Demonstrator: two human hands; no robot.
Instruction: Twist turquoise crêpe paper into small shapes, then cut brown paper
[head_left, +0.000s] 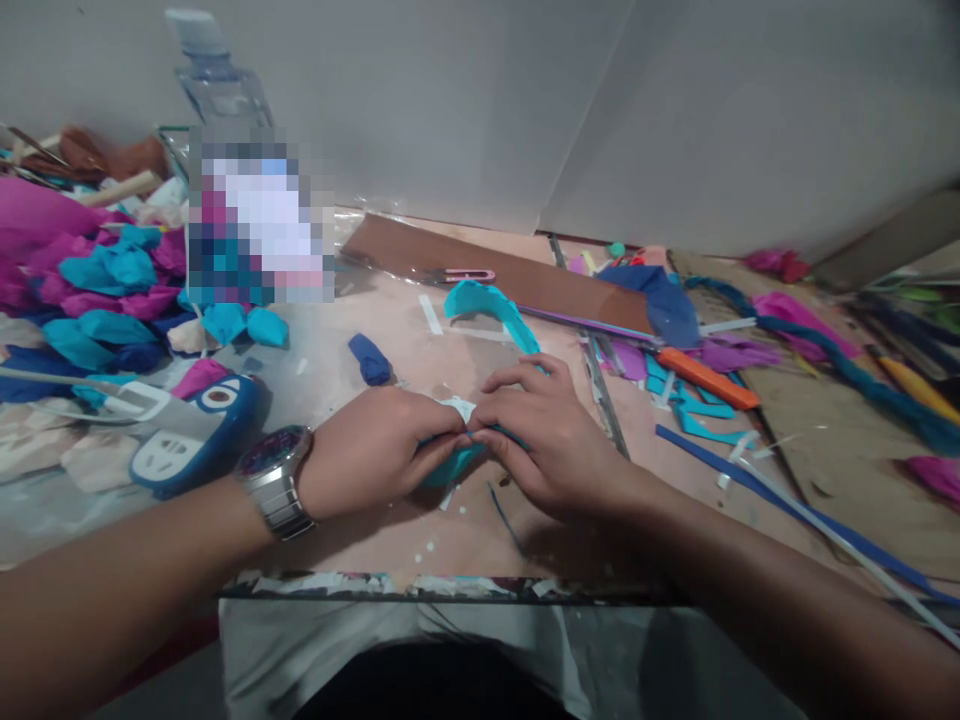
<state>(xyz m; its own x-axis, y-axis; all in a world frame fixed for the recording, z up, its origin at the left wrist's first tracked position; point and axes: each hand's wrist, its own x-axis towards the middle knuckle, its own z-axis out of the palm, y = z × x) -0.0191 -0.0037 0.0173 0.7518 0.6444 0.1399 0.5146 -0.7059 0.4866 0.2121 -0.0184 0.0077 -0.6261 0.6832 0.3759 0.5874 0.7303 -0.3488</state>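
Note:
Over the middle of the table, my left hand [382, 440], with a metal-banded watch on its wrist, pinches a turquoise crepe paper piece [454, 466] between thumb and forefinger. My right hand [547, 440] meets it there, thumb and forefinger closed on the same paper, fingertips nearly touching. Much of the piece is hidden by the fingers. A curved turquoise crepe paper strip [486, 300] lies just beyond the right hand, its near end passing behind the fingers; whether it joins the held piece I cannot tell. A small dark blue folded paper piece [370, 360] lies beyond my left hand.
Pink, turquoise and blue paper bundles [105, 265] crowd the left, near a blue charger [199, 435] with cables. A clear bottle [217, 75] stands behind a blurred-out screen. An orange-handled cutter [707, 378], brown paper [495, 270] and paper scraps [701, 410] lie to the right.

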